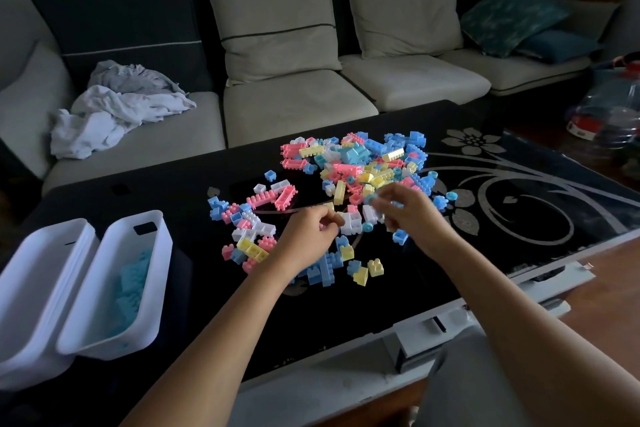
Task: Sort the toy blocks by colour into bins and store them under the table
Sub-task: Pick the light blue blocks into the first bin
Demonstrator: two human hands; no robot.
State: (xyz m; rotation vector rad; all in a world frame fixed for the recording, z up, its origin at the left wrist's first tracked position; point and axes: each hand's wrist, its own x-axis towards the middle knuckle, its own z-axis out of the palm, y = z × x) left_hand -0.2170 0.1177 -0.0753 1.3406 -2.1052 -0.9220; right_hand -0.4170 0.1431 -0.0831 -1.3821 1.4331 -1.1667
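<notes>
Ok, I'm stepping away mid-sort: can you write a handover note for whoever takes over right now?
Left hand: fingers curled at the blocks; any hold is too blurred to tell.
Right hand pinches a blue piece.
Two white bins stand at the left end of the table; the right bin holds blue blocks, what the left bin holds is unclear.
Done: some blue sorted.
Left: the mixed pile, then storing bins underneath.
</notes>
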